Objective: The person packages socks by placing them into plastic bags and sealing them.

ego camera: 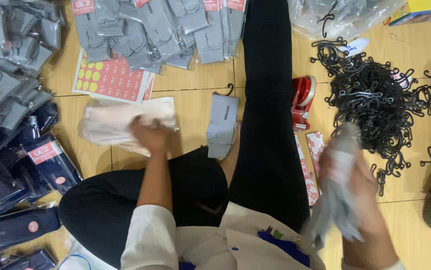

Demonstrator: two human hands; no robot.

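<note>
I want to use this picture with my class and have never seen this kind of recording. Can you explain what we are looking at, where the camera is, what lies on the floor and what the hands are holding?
There is no machine here: a person sits on a wooden floor, working with bare hands. The single picture comes from a camera worn on the person's head, looking down, so you see their black trousers and both arms. The left hand rests on a stack of pale, clear bags. The right hand, blurred by motion, grips a grey sock. Between the legs lies another grey sock with a small black hook. To the right are a pile of black plastic hooks and a red tape dispenser. At the top lie packed grey socks and a sheet of round stickers; on the left, packed dark blue socks.
</note>
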